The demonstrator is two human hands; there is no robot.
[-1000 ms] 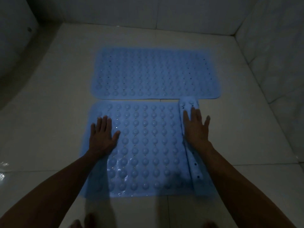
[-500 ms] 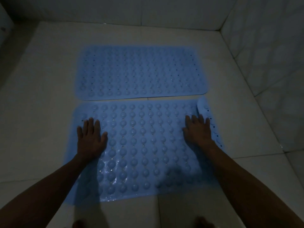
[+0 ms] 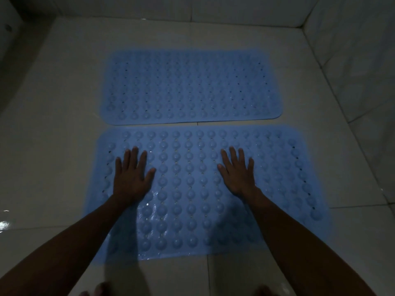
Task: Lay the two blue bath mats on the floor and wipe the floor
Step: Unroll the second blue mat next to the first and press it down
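Two blue bath mats with rows of round bumps lie flat on the pale tiled floor (image 3: 53, 146), long sides almost touching. The far mat (image 3: 192, 86) lies nearer the back wall. The near mat (image 3: 188, 189) lies fully unrolled in front of me. My left hand (image 3: 131, 176) presses flat on its left part, fingers spread. My right hand (image 3: 238, 174) presses flat a little right of its middle, fingers spread too. Neither hand holds anything.
A tiled wall (image 3: 352, 50) rises along the right side and another runs across the back. A dark curved wall or fixture (image 3: 10, 39) stands at the far left. My toes (image 3: 100, 290) show at the bottom edge. Wet glints mark the floor at the left.
The rolled right end of the near mat has unrolled and now lies flat. My right hand has moved from that end back toward the mat's middle. My left hand stays pressed down.
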